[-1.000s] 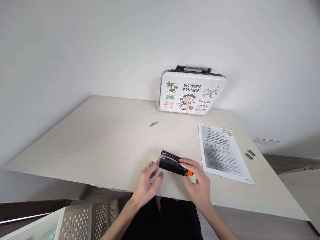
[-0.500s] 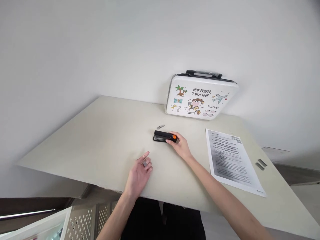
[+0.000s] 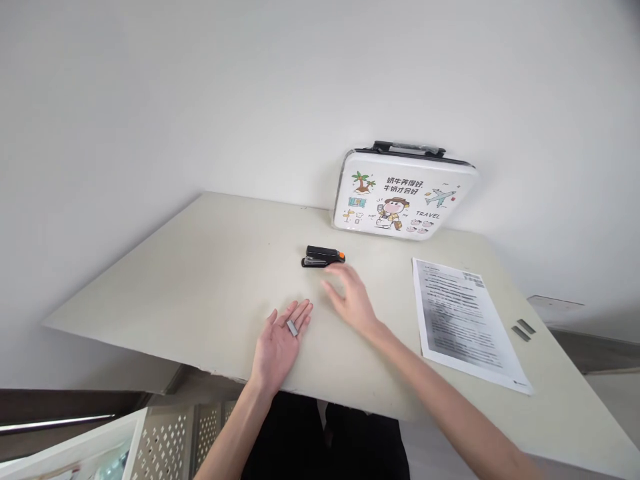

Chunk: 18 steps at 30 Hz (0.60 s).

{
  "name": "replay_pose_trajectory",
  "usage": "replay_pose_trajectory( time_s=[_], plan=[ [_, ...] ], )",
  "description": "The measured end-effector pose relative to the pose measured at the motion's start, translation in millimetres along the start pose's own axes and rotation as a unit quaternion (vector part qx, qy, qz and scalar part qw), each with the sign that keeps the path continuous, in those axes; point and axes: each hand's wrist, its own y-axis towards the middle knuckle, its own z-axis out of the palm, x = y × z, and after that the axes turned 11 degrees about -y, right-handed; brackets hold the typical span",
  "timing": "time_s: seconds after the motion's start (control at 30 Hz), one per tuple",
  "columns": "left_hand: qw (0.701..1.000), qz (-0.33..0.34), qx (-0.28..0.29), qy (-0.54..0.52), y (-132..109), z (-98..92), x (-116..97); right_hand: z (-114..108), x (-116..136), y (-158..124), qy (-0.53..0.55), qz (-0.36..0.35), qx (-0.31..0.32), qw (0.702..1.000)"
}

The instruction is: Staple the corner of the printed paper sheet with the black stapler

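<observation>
A black stapler (image 3: 320,257) with an orange button lies on the table. Just in front of it is my right hand (image 3: 353,297), its thumb and fingers apart with nothing between them; I cannot tell if a fingertip still touches the stapler. My left hand (image 3: 280,347) is palm up near the front edge, fingers stretched out. Across these fingers rests a short grey strip of staples (image 3: 293,327), held on the hand rather than gripped.
A printed sheet of paper (image 3: 465,327) lies to the right, with two more staple strips (image 3: 523,329) beside it. A white case (image 3: 400,197) with cartoon pictures leans against the wall at the back. Below the table's left front is a perforated bin (image 3: 165,440).
The stapler has moved slightly back and left, and my right hand has let go of it and drawn nearer. My left fingers have uncurled, showing the staple strip. The small grey piece behind the stapler no longer shows.
</observation>
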Motion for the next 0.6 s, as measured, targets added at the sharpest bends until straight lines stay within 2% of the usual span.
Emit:
replay_pose_trajectory(
  time_s=[0.13, 0.23, 0.33, 0.43, 0.53, 0.6],
  plan=[
    [0.999, 0.008, 0.023, 0.037, -1, 2.9, 12, -6, 53, -55, -0.009, -0.009, 0.079, 0.997],
    [0.997, -0.002, 0.035, 0.067, -8, 12.8, 30, -7, 67, -78, -0.036, 0.028, 0.083, 0.996],
    [0.995, -0.013, 0.056, 0.083, -17, 27.4, 51, -15, 68, -89, -0.047, 0.063, 0.061, 0.995],
    [0.991, -0.033, 0.08, 0.099, -26, 39.1, 70, -34, 66, -99, -0.049, 0.079, 0.045, 0.995],
    [0.984, -0.055, 0.105, 0.133, -26, 42.1, 83, -64, 57, -110, -0.049, 0.098, 0.025, 0.994],
    [0.974, -0.04, 0.123, 0.186, -21, 39.3, 82, -92, 39, -122, -0.058, 0.128, -0.003, 0.99]
  ],
)
